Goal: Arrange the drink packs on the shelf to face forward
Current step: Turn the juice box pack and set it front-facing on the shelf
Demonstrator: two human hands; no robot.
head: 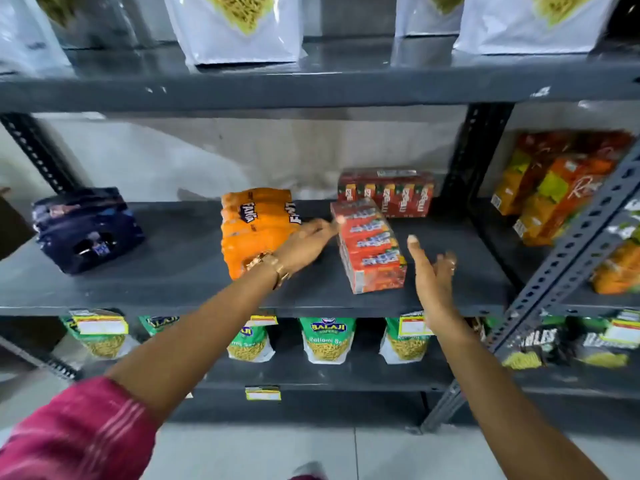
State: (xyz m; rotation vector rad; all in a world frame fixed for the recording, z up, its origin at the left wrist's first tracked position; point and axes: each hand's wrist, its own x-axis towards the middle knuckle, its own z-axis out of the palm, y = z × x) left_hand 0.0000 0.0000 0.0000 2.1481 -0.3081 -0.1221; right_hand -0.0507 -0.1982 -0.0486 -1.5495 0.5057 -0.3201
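Magenta sleeve (69, 434), lower left corner, covering the left upper arm; forearm bare beyond it, gold bracelet (273, 266) at the wrist.

Left hand (304, 244): extended over the grey metal shelf (173, 271), fingers spread open, fingertips at the upper left corner of the near red Maaza pack (369, 244); grips nothing.

Right hand (433, 271): open, palm turned inward, just right of the same pack, not touching it; ring on one finger.

Near red Maaza pack: lying flat on the middle shelf, angled, short end toward the front edge.

Second red Maaza pack (388, 192): behind the first, at the back of the shelf, long side showing.

Orange Fanta pack (258, 226): left of the hands, lettering sideways.

Dark blue pack (86, 230): far left of the shelf, label blurred.

Balaji snack bags (327, 341): shelf below, upright.

White snack pouches (239, 26): shelf above.
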